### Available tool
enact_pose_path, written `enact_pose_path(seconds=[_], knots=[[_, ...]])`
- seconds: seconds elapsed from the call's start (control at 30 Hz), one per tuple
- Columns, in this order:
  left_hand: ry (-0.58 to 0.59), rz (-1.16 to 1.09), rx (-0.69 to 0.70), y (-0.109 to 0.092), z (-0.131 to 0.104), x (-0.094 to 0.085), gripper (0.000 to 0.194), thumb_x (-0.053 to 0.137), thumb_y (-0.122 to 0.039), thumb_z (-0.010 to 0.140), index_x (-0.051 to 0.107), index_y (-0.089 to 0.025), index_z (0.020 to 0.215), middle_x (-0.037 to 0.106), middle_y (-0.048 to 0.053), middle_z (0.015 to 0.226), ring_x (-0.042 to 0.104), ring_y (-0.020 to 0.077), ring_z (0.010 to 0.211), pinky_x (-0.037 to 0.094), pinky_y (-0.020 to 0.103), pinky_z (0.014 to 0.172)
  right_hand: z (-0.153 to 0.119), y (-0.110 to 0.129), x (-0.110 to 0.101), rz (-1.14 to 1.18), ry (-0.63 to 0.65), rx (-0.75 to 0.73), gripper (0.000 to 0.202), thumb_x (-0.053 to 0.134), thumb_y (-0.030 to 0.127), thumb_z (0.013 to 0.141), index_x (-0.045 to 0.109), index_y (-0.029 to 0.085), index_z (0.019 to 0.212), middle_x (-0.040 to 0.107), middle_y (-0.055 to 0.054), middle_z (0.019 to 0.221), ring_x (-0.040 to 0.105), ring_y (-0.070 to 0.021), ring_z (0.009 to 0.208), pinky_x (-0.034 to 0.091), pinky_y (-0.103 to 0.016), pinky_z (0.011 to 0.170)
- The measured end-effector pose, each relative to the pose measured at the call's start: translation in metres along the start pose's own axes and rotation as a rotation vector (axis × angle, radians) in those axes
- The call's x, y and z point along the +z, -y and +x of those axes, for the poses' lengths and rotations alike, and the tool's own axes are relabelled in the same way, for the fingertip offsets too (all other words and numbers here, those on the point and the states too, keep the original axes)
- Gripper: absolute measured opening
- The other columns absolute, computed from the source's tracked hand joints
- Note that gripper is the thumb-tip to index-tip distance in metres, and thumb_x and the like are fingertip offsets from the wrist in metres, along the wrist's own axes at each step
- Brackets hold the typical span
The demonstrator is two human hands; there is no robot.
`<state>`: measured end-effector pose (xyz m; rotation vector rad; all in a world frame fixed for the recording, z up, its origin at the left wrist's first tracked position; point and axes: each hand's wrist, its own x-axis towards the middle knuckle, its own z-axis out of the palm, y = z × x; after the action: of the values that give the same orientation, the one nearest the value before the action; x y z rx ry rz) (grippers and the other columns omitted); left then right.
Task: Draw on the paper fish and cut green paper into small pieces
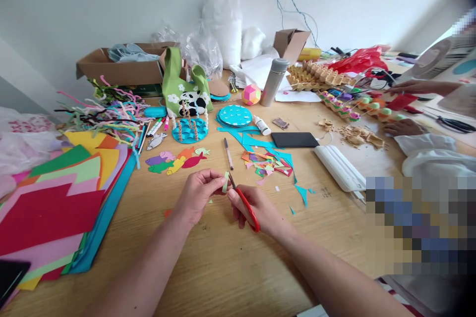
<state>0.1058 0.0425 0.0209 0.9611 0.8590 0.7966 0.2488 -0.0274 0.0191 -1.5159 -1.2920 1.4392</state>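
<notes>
Over the middle of the table my left hand (pixel 203 190) pinches a small piece of pale green paper (pixel 225 182). My right hand (pixel 250 204) grips a pair of red-handled scissors (pixel 248 206), whose blades point up beside the paper. Whether the blades touch it, I cannot tell. Just beyond my hands lies a pen (pixel 228 153). Colourful paper fish (pixel 177 159) are grouped to the left of it, with a grey fish (pixel 157 141) above them. To its right is a pile of paper scraps (pixel 267 163).
Coloured sheets (pixel 52 213) are stacked at the left. A black phone (pixel 294 139) and white power bank (pixel 340 168) lie to the right. Farther back are a glue bottle (pixel 262 125), blue discs (pixel 235 115), a grey flask (pixel 274 81) and a green panda bag (pixel 188 86). A co-worker's hands (pixel 405 128) are at the right.
</notes>
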Motion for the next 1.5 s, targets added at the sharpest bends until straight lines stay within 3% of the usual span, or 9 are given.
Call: enact_pose_path(seconds=[0.53, 1.5], knots=[[0.035, 0.02, -0.027, -0.0022, -0.0012, -0.0012, 0.016, 0.075, -0.025, 0.063, 0.065, -0.013, 0.066, 0.069, 0.004, 0.065, 0.062, 0.0129, 0.062, 0.049, 0.025, 0.064, 0.0029, -0.0051, 0.0004, 0.041, -0.027, 0.037, 0.049, 0.062, 0.065, 0.075, 0.046, 0.02, 0.067, 0.053, 0.006, 0.046, 0.049, -0.0086, 0.033, 0.031, -0.018, 0.031], [-0.002, 0.064, 0.003, -0.0022, -0.0006, -0.0006, 0.02, 0.075, -0.029, 0.064, 0.065, -0.013, 0.068, 0.068, 0.004, 0.061, 0.061, 0.0133, 0.058, 0.048, 0.026, 0.062, 0.0024, -0.007, 0.0016, 0.007, -0.001, 0.054, 0.046, 0.061, 0.062, 0.077, 0.046, 0.02, 0.068, 0.053, 0.005, 0.047, 0.049, -0.0085, 0.032, 0.03, -0.016, 0.03]])
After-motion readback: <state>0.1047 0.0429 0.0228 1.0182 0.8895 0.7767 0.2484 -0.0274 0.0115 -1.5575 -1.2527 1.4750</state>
